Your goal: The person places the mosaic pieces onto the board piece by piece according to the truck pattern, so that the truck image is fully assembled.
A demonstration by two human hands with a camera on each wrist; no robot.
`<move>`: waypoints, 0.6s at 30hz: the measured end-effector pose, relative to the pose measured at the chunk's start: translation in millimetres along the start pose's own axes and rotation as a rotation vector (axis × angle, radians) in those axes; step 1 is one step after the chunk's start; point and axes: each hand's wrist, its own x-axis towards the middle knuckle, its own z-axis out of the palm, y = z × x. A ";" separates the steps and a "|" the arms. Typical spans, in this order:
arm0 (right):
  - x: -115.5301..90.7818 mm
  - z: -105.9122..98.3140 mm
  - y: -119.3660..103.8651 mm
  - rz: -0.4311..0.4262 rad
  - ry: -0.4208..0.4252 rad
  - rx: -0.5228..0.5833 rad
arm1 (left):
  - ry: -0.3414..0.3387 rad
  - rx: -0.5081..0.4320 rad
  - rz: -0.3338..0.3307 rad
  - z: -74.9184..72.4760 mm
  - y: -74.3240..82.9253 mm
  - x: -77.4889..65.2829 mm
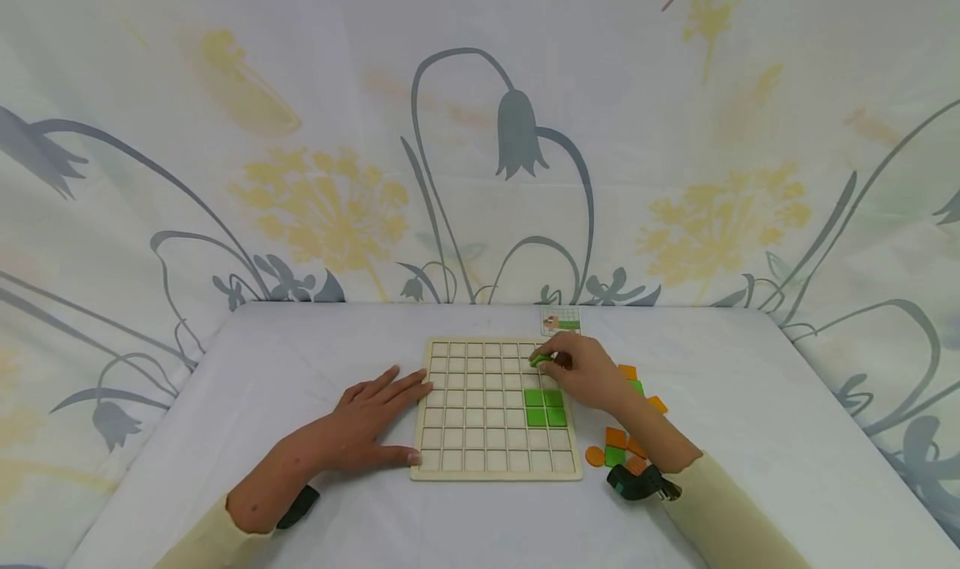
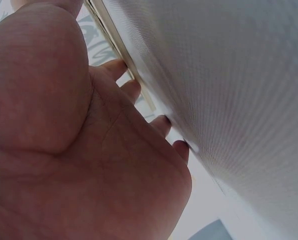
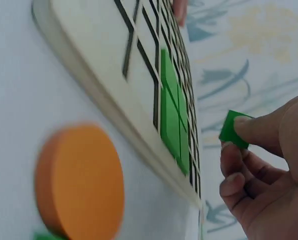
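Note:
A wooden grid board (image 1: 476,440) lies flat on the table. Four-square patches aside, green square tiles (image 1: 545,407) fill a block of cells near its right edge. My right hand (image 1: 585,373) pinches a green square tile (image 3: 234,129) between thumb and fingers, above the board's upper right cells. In the right wrist view that tile is held apart from the board. My left hand (image 1: 367,423) rests at the board's left edge, fingers spread and fairly straight, with fingertips and thumb touching the rim. The left wrist view shows its palm (image 2: 104,150) and fingertips by the board edge.
Right of the board lie loose pieces: orange squares (image 1: 616,438), a green square (image 1: 615,456) and an orange disc (image 1: 595,456). More orange and green tiles lie partly behind the right forearm. A small picture card (image 1: 561,319) lies beyond the board's top right corner.

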 end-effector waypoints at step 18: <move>-2.2 34.4 -20.2 0.014 -0.053 0.004 | 0.002 0.008 -0.004 -0.2 0.7 0.0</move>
